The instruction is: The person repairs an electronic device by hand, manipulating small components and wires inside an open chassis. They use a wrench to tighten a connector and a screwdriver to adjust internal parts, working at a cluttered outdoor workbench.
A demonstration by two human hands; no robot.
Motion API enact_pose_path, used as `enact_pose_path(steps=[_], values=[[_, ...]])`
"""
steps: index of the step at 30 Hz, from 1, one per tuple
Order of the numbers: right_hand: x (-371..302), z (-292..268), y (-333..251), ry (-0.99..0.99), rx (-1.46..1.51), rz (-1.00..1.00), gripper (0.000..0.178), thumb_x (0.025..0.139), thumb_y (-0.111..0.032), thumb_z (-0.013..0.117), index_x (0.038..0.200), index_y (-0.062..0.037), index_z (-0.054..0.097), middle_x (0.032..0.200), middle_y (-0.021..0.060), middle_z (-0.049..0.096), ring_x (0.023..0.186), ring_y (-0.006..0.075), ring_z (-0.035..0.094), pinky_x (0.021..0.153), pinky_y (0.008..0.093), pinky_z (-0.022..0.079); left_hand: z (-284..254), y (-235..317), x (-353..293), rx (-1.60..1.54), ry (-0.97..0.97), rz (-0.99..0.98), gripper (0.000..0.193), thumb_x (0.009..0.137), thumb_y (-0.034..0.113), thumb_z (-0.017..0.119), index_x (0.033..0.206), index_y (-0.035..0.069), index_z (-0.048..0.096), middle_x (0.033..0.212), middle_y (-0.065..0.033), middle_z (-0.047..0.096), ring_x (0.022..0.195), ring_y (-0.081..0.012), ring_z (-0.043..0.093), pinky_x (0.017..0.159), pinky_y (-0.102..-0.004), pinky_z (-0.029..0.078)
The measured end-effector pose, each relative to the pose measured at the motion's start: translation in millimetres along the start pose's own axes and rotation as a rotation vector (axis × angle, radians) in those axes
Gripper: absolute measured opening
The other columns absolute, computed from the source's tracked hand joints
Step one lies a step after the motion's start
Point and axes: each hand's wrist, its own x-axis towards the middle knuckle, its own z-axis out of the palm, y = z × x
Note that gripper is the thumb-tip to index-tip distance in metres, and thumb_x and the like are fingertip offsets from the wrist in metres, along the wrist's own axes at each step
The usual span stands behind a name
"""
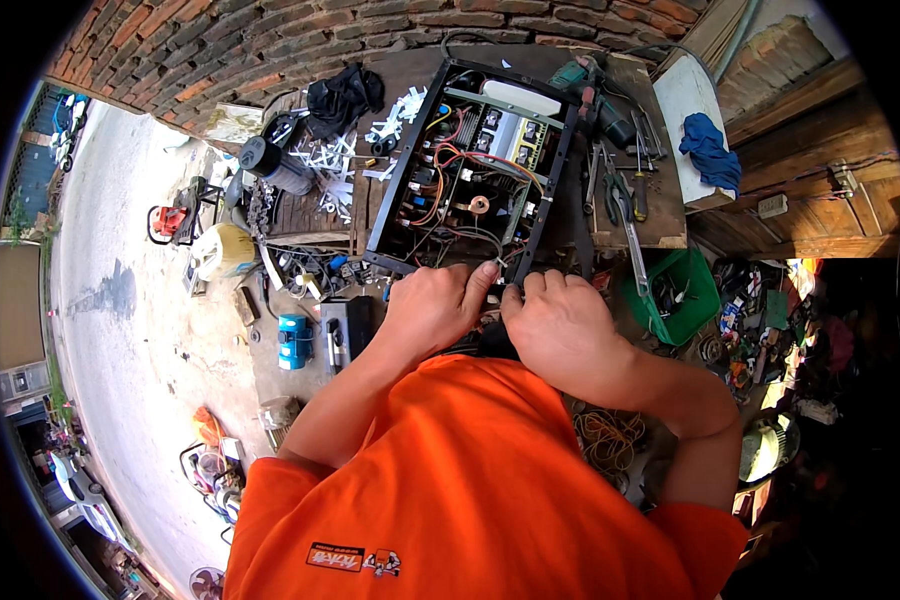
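Black metal chassis (410,160) lies open on the workbench (660,226) in the head view, wiring exposed. The left hand (432,308) and right hand (562,325) curl close together at its near edge; what their fingers grip, I cannot tell.

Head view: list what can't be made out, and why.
Head view, fingertips of the left hand and right hand: mostly hidden by the hands themselves, so any grip is unclear.
Head view, near edge of the open case: partly covered by both hands.
Head view, small items in the green bin: too small and shaded.
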Motion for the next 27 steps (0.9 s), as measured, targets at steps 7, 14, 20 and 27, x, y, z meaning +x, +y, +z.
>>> enact_pose_path(steps=[7, 14, 20, 27], values=[[16.8, -1.4, -8.1, 0.189, -0.092, 0.166, 0.021, 0.076, -0.011, 0.055, 0.091, -0.0006, 0.063, 0.082, 0.0103, 0.059, 0.078, 0.0216, 0.056, 0.066, 0.0319, 0.044, 21.6, -22.7, 19.2, -0.459, 0.457, -0.128, 0.051, 0.098, 0.042, 0.043, 0.076, -0.002, 0.055, 0.062, -0.0214, 0.056, 0.057, -0.0389, 0.055, 0.053, -0.0419, 0.043], [2.8, -8.8, 23.2, 0.274, 0.568, 0.401, 0.012, 0.08, -0.01, 0.061, 0.087, -0.0007, 0.061, 0.082, 0.0126, 0.059, 0.075, 0.029, 0.061, 0.062, 0.0368, 0.048, 16.5, -31.9, 20.9, -1.076, 0.408, -0.181, 0.061, 0.097, 0.057, 0.028, 0.071, 0.005, 0.048, 0.055, 0.0016, 0.043, 0.045, -0.0066, 0.041, 0.041, -0.0236, 0.03], [16.9, 40.0, -5.0, 0.46, 1.391, 0.32, 0.033, 0.092, -0.029, 0.062, 0.095, 0.004, 0.063, 0.079, 0.0018, 0.062, 0.067, 0.0064, 0.052, 0.058, 0.0222, 0.041, 15.1, -7.8, 7.0, -1.075, 0.335, 0.027, 0.065, 0.095, 0.061, 0.023, 0.079, 0.004, 0.05, 0.055, 0.0022, 0.044, 0.043, -0.0056, 0.036, 0.04, -0.0213, 0.027], [20.8, 46.8, -20.0, 0.565, 1.529, 0.475, 0.016, 0.086, -0.013, 0.068, 0.092, 0.0004, 0.062, 0.068, 0.0005, 0.058, 0.061, 0.0054, 0.05, 0.055, 0.0232, 0.043, 0.9, 2.1, -2.6, -0.957, 0.207, 0.167, 0.052, 0.099, 0.05, 0.03, 0.088, 0.003, 0.049, 0.063, 0.0011, 0.047, 0.054, -0.0054, 0.043, 0.048, -0.021, 0.035]])
